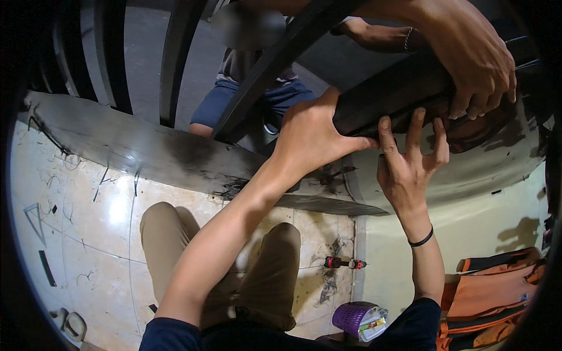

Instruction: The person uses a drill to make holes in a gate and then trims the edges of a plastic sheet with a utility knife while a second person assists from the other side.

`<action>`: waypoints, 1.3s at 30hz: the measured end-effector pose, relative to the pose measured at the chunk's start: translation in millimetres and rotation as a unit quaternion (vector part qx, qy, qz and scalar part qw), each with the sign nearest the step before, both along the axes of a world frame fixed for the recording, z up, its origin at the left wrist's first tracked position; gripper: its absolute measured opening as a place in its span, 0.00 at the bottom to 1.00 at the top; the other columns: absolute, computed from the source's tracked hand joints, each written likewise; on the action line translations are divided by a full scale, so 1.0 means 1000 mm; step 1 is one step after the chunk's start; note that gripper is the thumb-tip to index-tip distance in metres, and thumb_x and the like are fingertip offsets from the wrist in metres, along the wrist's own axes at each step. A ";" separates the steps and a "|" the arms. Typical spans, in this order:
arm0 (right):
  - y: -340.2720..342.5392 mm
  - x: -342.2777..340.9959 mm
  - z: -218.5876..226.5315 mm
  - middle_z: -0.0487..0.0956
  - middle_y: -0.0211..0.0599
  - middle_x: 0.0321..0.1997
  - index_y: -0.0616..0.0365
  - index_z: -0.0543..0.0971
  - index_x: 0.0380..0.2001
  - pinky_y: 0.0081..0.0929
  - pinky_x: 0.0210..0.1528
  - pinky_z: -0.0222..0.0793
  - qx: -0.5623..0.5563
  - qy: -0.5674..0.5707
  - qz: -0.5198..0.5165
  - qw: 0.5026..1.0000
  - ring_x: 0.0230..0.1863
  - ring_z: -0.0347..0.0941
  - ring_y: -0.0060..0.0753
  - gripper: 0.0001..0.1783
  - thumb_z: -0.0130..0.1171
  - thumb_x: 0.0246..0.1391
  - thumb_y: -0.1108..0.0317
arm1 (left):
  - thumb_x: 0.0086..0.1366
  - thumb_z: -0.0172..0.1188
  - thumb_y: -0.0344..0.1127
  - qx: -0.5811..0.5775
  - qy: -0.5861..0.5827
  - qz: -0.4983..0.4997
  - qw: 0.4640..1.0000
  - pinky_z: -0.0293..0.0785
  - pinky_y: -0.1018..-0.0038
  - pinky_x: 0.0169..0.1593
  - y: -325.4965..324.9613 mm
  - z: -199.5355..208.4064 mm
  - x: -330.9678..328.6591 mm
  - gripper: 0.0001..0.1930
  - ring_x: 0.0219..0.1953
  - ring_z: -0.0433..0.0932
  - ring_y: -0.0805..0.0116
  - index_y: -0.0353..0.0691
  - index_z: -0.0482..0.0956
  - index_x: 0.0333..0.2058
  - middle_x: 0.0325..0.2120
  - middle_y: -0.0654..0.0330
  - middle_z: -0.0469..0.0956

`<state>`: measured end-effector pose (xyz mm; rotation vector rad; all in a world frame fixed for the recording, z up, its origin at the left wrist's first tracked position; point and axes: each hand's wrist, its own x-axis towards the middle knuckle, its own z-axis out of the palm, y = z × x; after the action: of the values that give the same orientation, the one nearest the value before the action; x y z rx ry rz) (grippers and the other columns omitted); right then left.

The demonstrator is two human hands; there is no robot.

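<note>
A dark frame bar (374, 99) runs along the top of a low grey wall. My left hand (307, 128) grips it at the lower end, thumb stretched right along its near edge; the other fingers are mostly hidden. Close to that thumb, my right hand (413, 152) has its fingers spread, with the tips at the bar's lower edge and the pale wall. It wears a black wristband (421, 237). On the far side, another person's hand (480, 76) reaches down over the bar's right part, fingers bent near a dark reddish-brown patch.
Dark curved railing bars (111, 58) rise from the grey wall ledge (170, 149) at left. A red and black power tool (342, 263) lies on the tiled floor (99, 234). Near the lower right are a purple basket (351, 316) and orange cloth (486, 292). Someone sits beyond the railing.
</note>
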<state>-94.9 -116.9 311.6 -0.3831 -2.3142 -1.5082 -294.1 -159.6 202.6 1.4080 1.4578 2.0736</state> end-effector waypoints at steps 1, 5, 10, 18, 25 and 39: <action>-0.001 -0.002 -0.002 0.71 0.34 0.81 0.22 0.82 0.67 0.49 0.69 0.54 0.007 0.003 0.008 1.000 0.76 0.58 0.55 0.26 0.63 0.67 0.59 | 0.43 0.88 0.59 0.001 0.004 0.004 1.000 0.85 0.61 0.46 0.000 -0.001 -0.001 0.41 0.43 0.90 0.44 0.33 0.82 0.45 0.36 0.43 0.88; -0.002 0.004 -0.001 0.69 0.34 0.82 0.17 0.81 0.67 0.48 0.69 0.54 0.008 0.010 -0.011 1.000 0.76 0.57 0.55 0.26 0.62 0.69 0.56 | 0.44 0.88 0.57 0.031 0.015 0.019 0.999 0.84 0.61 0.47 0.002 -0.002 0.003 0.40 0.43 0.90 0.44 0.34 0.82 0.47 0.37 0.44 0.88; -0.007 0.005 0.002 0.73 0.32 0.78 0.20 0.83 0.66 0.47 0.70 0.53 -0.027 0.008 -0.011 1.000 0.77 0.57 0.51 0.25 0.60 0.69 0.58 | 0.49 0.87 0.52 -0.015 -0.024 -0.039 0.999 0.84 0.62 0.50 -0.003 0.007 0.006 0.37 0.46 0.91 0.51 0.35 0.84 0.52 0.41 0.45 0.90; -0.021 0.007 0.017 0.65 0.30 0.82 0.26 0.76 0.73 0.48 0.72 0.53 -0.084 0.015 0.012 0.996 0.79 0.53 0.51 0.42 0.69 0.53 0.64 | 0.50 0.82 0.48 -0.034 0.061 0.070 0.995 0.82 0.52 0.54 -0.020 0.051 0.017 0.43 0.52 0.86 0.36 0.30 0.75 0.60 0.48 0.34 0.85; -0.037 0.008 0.029 0.66 0.36 0.82 0.55 0.61 0.81 0.48 0.73 0.54 -0.150 -0.007 0.000 0.989 0.79 0.54 0.53 0.60 0.76 0.46 0.57 | 0.47 0.86 0.54 0.028 0.020 0.095 0.995 0.85 0.55 0.44 -0.008 0.055 0.017 0.34 0.40 0.90 0.41 0.33 0.84 0.42 0.33 0.40 0.88; -0.032 0.020 0.030 0.64 0.41 0.82 0.60 0.55 0.80 0.53 0.75 0.54 -0.195 0.032 0.091 0.976 0.79 0.57 0.54 0.61 0.76 0.45 0.61 | 0.63 0.75 0.46 0.018 -0.013 -0.096 0.995 0.71 0.60 0.68 -0.034 0.075 -0.007 0.38 0.65 0.78 0.47 0.25 0.73 0.63 0.60 0.35 0.79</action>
<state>-75.1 -148.7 341.4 -0.2998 -2.5116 -0.9416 -301.5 -193.2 277.3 1.4659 1.2294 1.9994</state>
